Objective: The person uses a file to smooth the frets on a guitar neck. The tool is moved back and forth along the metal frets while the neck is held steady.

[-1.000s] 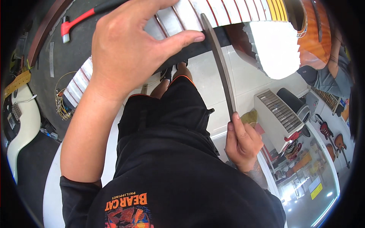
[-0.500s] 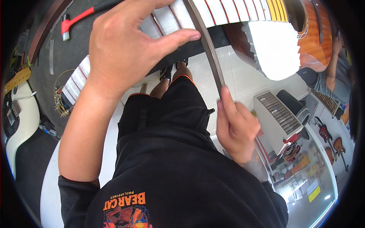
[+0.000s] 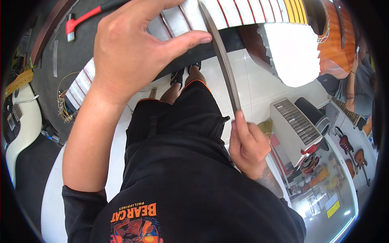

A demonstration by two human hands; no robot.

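An acoustic guitar lies across the top of the view. Its neck (image 3: 251, 11) has pale tape between the frets, with yellow strips near the body. My right hand (image 3: 250, 146) is closed round the lower end of a long, dark metal file (image 3: 227, 73), forefinger laid along it. The file's far part slants up over the fretboard, lying across it or along a fret. My left hand (image 3: 129, 52) spans the neck to the left of the file, thumb and fingers spread wide. Its thumb tip lies close beside the file; its other fingertips are cut off by the top edge.
White sheeting (image 3: 291, 54) covers part of the orange-brown guitar body (image 3: 336, 52). A red-and-black hammer (image 3: 79, 25) and a small metal strip (image 3: 55, 58) lie on the dark bench. A cream electric guitar (image 3: 28, 121) stands far left. Another person's arm (image 3: 351, 81) shows at right, above a glass case (image 3: 324, 202).
My right hand has drawn the file down toward me a little. My left hand has barely moved. At the right, the other person's arm has shifted.
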